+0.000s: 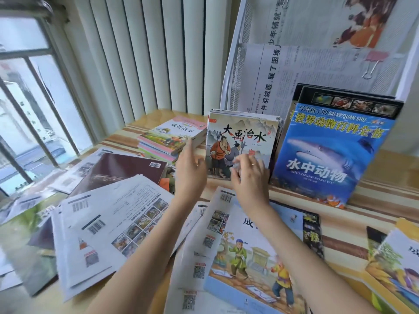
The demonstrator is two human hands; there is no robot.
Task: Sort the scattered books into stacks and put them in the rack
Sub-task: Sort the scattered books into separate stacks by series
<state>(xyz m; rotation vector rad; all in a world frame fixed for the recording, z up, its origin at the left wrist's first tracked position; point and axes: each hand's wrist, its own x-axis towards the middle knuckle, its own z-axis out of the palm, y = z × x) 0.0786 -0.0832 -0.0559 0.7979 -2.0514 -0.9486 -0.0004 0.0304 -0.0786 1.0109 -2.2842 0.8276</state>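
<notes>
Two bare hands reach out over a striped wooden table [385, 177]. The left hand [190, 171] is flat and open. The right hand [249, 175] touches a standing picture book with two painted men [242, 139]. At 3 o'clock from it stands a big blue shark book [326, 155]. At 9 o'clock sits a pink stack of thin books [167, 139].

I noted a white wire-mesh rack [235, 71] at the back right of the striped wooden table [385, 177]. Before it stood the blue shark-cover book [326, 150]; left of that, an upright bundle of thin picture books [240, 141]; further left, a flat stack of pink-edged books [167, 139]. Loose booklets [108, 225] lay nearest me.
</notes>
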